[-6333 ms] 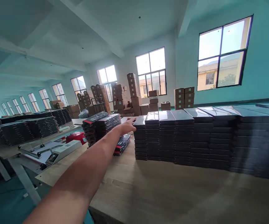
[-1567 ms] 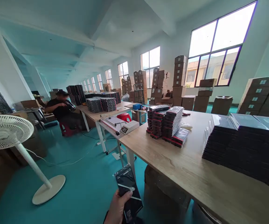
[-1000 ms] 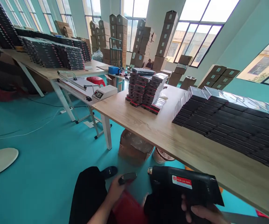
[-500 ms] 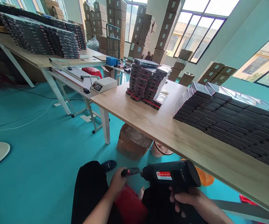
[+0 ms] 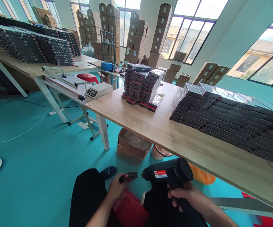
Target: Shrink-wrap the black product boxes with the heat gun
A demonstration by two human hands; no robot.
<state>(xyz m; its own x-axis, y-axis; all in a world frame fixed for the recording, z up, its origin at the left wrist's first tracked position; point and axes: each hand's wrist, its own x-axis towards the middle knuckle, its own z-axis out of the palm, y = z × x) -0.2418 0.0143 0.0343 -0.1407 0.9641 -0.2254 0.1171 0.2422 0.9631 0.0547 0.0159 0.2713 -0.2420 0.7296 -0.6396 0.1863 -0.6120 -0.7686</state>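
My left hand [image 5: 116, 188] is closed on a small dark box with red marks [image 5: 128, 177], which looks wrapped in film. In my right hand [image 5: 186, 194] is a black heat gun [image 5: 169, 171] with a red and white label, my fingers wrapped round its handle. The gun's nozzle points left at the box, with a small gap between them. Both hands are low in the view, above my dark-clothed legs and in front of the wooden table [image 5: 136, 118].
Film-wrapped stacks [image 5: 142, 85] and a long row of black boxes [image 5: 231, 116] stand on the table, with a white control unit [image 5: 99, 91] at its left corner. Underneath are a carton [image 5: 133, 149], a bin [image 5: 158, 154] and an orange bag [image 5: 202, 175].
The view has shifted slightly. The small box in my left hand has turned and shows a broader face. The heat gun's nozzle now sits a little farther from it.
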